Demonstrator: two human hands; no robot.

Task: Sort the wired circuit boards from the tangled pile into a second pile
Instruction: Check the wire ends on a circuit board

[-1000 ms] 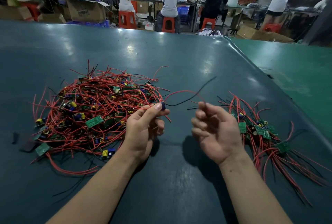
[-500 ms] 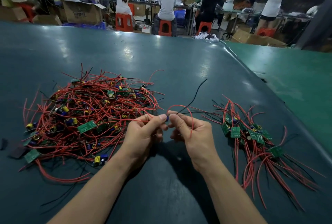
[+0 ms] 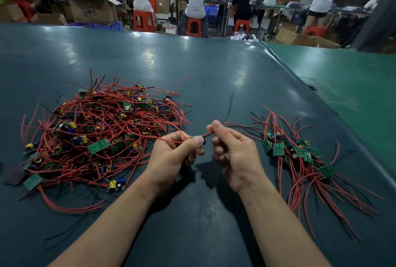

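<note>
Left hand [image 3: 171, 155] pinches a small green wired circuit board [image 3: 200, 138] above the dark tabletop [image 3: 192, 63], right hand [image 3: 233, 149] pinching its red wires. They trail into the tangled red-wire pile [image 3: 100, 134], so a yank probably drags neighbours along.

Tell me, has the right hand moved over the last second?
Yes. The right hand was apart from the left hand, close to the sorted pile. It has come left, away from that pile, and now pinches the wire beside the left hand.

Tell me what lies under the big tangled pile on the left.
Under the pile, only the dark table shows around its edges. Loose black wires stick out below. Anything beneath its middle is covered.
</note>
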